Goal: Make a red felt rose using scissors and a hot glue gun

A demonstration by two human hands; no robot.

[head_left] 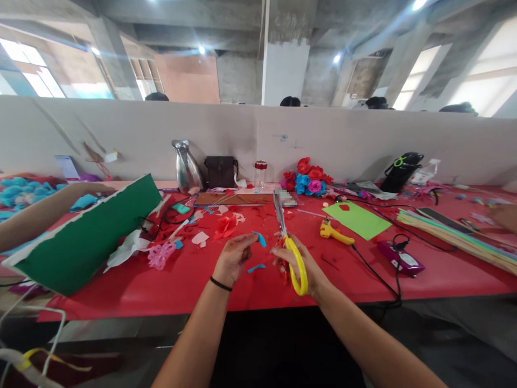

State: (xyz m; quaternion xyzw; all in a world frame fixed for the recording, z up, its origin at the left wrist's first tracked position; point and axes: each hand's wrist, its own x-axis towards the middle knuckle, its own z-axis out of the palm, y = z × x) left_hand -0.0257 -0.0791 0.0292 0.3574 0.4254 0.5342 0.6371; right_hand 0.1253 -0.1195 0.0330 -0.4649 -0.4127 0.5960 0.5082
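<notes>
Between the thumb and fingers of my left hand (233,260) is pinched a small blue piece of paper (260,239). My right hand (305,264) is closed around scissors (298,269) with yellow handles, their metal blades pointing away from me. The blades are to the right of the blue piece and apart from it. Another blue scrap (256,268) lies on the red table (177,291) just below my hands. Red bits lie under my right hand, partly hidden by it. A red paper flower (226,227) and a pink scrap (200,238) rest beyond my left hand.
A green board (92,237) stands at the left, with another person's arm (36,215) behind it. To the right lie a yellow glue gun (336,233), a light green sheet (359,218) and a purple power strip (402,260) with cords. A paper-flower bouquet (309,178) and metal jug (187,167) are farther back.
</notes>
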